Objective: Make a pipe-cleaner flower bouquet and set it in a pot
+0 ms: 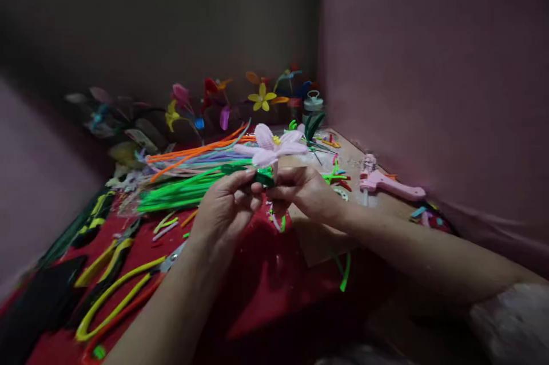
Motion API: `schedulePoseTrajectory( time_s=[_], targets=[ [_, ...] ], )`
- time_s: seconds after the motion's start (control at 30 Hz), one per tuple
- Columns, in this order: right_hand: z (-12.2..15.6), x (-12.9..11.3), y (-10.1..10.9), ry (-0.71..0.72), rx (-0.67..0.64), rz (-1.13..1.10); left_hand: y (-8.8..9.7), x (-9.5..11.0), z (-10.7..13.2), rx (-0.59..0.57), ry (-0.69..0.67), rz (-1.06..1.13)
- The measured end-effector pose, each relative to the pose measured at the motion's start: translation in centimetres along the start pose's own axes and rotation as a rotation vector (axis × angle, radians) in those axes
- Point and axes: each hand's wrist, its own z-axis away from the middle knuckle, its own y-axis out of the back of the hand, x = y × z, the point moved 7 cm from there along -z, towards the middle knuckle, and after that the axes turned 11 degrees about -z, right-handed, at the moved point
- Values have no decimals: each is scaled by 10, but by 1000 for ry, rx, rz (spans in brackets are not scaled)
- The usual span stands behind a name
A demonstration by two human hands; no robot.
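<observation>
A pale pink pipe-cleaner flower [265, 157] with a yellow centre stands upright between my hands. My right hand [306, 190] pinches its stem just below the petals. My left hand [231, 199] is closed on a dark green pipe-cleaner leaf [263, 178], held close against the stem. Whether the leaf touches the stem I cannot tell. Behind my left hand lies a bundle of bright green pipe cleaners [171, 196], with orange pipe cleaners [180, 153] and pastel ones beyond it.
Yellow-handled pliers [105, 256] and cutters with yellow and orange handles [124, 296] lie at left on the red cloth [257, 296]. A pink glue gun [392, 185] rests on the board at right. Finished flowers [262, 97] and a lidded jar [313, 103] stand at the back.
</observation>
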Motion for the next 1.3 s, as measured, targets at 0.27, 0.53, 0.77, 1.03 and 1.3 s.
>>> schedulePoseTrajectory(
  time_s=[0.27,0.53,0.77,1.03,1.3],
  targets=[
    [5,-6,-1,124,-1,217,6,4,-6,-41,-20,13],
    [6,-2,3,60,14,200,14,-2,-14,-78,106,44],
    [7,4,8,-62,51,26,45,61,5,369,-632,-573],
    [7,4,7,-78,70,31,-20,37,33,186,-1397,-1741],
    [8,-3,5,-53,60,13,-15,25,29,207,-1440,-1698]
  ],
)
